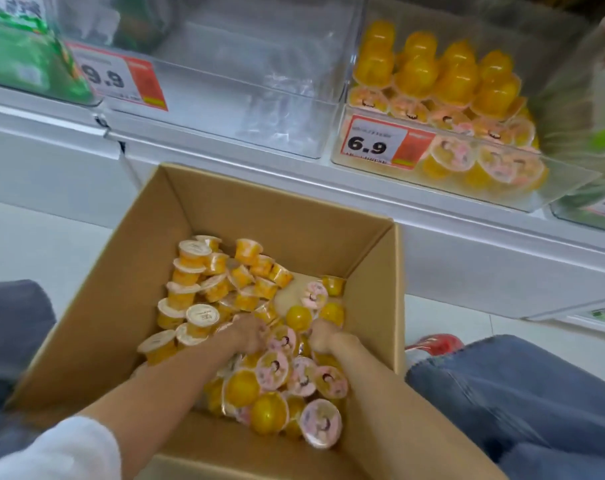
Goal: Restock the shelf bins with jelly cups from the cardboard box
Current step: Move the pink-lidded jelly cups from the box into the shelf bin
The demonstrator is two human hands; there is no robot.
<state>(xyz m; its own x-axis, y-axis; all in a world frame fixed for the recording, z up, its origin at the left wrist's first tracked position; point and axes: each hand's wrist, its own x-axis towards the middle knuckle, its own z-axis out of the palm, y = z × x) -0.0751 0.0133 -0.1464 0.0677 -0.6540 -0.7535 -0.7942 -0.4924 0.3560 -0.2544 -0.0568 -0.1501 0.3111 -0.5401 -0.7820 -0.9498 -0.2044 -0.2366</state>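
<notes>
White shop shelving (467,258) over pale floor tiles (34,244), fronted by clear hard-plastic bins with squared corners. At middle, the centre bin (259,98), glassy and streaked with reflections, tagged 9.9 on a white-and-red price label (114,77). Beside it, the right-hand bin (553,188), tagged 6.9 on a second label (373,145) and stacked with round yellow jelly cups (457,74), domed bottoms up in the back rows, pink printed lids facing out in front. Below, on the floor between two knees in blue denim (519,403), an open brown cardboard box (277,216), matte and creased, with loose cups (242,388) heaped across its bottom: white-lidded to the left, pink-lidded and glossy yellow to the right. Plunged side by side into the pile, left hand (249,332) and right hand (323,336), fingers turned down and buried among the cups; whether clasping any or lying slack, impossible to tell. Soft white sleeve (62,448) on the left arm, cut off at the lower corner. Red shoe (436,344) partly hidden behind the box's right wall. Green packets (14,53) at far left blurred, print unreadable
</notes>
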